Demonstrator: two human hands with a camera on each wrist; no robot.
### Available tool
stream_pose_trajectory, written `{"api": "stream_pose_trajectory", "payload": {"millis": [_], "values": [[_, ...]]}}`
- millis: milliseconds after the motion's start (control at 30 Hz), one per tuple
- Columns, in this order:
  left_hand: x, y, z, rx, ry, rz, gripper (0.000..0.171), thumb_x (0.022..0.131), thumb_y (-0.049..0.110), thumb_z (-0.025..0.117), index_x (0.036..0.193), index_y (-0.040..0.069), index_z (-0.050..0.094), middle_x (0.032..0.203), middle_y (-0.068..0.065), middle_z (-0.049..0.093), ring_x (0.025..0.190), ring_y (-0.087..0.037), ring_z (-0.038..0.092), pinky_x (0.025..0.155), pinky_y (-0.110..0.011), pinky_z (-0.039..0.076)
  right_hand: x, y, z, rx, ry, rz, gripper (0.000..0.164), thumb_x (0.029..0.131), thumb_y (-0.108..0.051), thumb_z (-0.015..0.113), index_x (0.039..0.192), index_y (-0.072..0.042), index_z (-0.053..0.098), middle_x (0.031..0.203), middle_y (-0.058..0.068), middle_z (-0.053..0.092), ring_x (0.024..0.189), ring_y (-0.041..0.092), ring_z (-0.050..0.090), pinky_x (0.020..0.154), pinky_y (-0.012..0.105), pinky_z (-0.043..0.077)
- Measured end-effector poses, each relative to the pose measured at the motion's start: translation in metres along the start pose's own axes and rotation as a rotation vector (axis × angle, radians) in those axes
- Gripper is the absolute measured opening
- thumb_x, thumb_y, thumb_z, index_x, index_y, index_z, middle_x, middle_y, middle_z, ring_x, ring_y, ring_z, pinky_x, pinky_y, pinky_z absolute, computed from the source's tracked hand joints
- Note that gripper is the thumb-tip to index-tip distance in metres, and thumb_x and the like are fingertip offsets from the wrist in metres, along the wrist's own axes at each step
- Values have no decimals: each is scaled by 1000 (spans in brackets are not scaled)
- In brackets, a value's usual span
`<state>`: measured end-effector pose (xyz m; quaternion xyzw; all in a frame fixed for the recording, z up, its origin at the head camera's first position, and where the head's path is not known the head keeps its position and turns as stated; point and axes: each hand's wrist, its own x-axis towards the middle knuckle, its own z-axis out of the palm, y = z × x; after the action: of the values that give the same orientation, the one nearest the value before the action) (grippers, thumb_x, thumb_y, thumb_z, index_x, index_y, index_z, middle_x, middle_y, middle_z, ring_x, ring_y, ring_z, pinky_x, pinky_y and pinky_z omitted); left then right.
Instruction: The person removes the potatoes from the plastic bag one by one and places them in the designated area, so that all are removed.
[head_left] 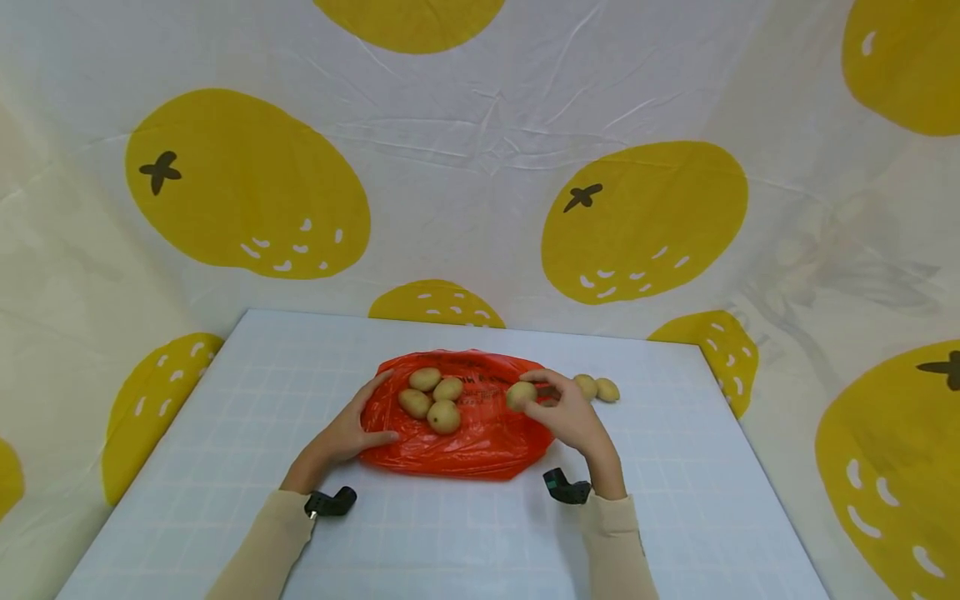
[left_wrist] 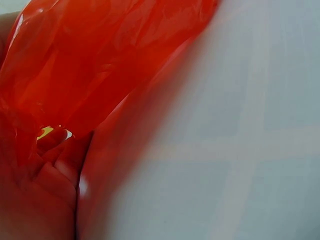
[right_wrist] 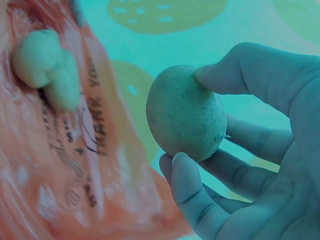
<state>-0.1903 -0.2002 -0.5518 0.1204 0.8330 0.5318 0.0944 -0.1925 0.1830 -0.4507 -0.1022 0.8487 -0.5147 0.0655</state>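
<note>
A red plastic bag (head_left: 480, 454) lies spread on the table, with several potatoes (head_left: 444, 417) grouped on its left half. At the bag's left edge, my left hand (head_left: 347, 429) holds the plastic, thumb toward the near side. Red film covers part of that hand (left_wrist: 47, 195) in the left wrist view. My right hand (head_left: 572, 417) pinches one potato (right_wrist: 185, 112) between thumb and fingertips, over the bag's right end. Black printing, including "THANK YOU", shows on the bag (right_wrist: 120, 185) in the right wrist view.
Two more potatoes (head_left: 607, 390) sit on the table just beyond my right hand. A pale checked cover lies over the table (head_left: 450, 542). Behind it hangs a white curtain (head_left: 457, 200) printed with large yellow fruit.
</note>
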Motion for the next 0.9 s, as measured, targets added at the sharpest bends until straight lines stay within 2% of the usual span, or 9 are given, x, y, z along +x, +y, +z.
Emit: {"api": "stream_pose_trajectory", "payload": {"millis": [167,267,400,533,767,900], "values": [[-1,-2,-1,3,1,4,102,84,31,84,164,30,20,170,-19,17,154,-50,17,117,-76,21,-2,2,-14,1,50,-23,34,93,-17,73,126,-13,68,127,9,68,108,30,65,91,40,58],[-1,-3,-2,-4,5,-5,103,84,32,84,164,31,19,170,-19,16,154,-50,17,117,-76,21,-4,5,-20,2,76,-13,35,93,-25,75,125,-14,69,128,8,67,112,28,65,94,38,57],[-1,-3,-3,-11,2,-8,103,85,33,83,164,30,18,171,-18,15,154,-49,16,117,-76,22,-7,8,-27,-2,117,-12,38,92,-33,79,124,-14,69,127,8,68,112,27,67,92,30,57],[0,-3,-2,-15,-7,-4,103,85,32,83,165,30,18,171,-18,15,154,-50,16,117,-76,23,-9,11,-34,-6,143,-23,40,92,-32,79,125,-13,69,128,9,68,114,28,67,92,27,57],[1,-3,-1,-24,-14,-11,102,85,30,83,164,31,19,170,-18,16,154,-50,17,117,-75,24,-13,17,-42,-10,161,3,44,94,-29,78,131,-8,66,131,12,67,117,30,67,96,35,59],[1,-3,-1,-23,-12,-17,102,84,31,84,164,31,19,170,-18,16,154,-49,18,117,-75,24,-14,22,-47,-21,175,14,42,94,-27,77,131,-8,67,130,13,67,116,31,67,94,30,59]]}}
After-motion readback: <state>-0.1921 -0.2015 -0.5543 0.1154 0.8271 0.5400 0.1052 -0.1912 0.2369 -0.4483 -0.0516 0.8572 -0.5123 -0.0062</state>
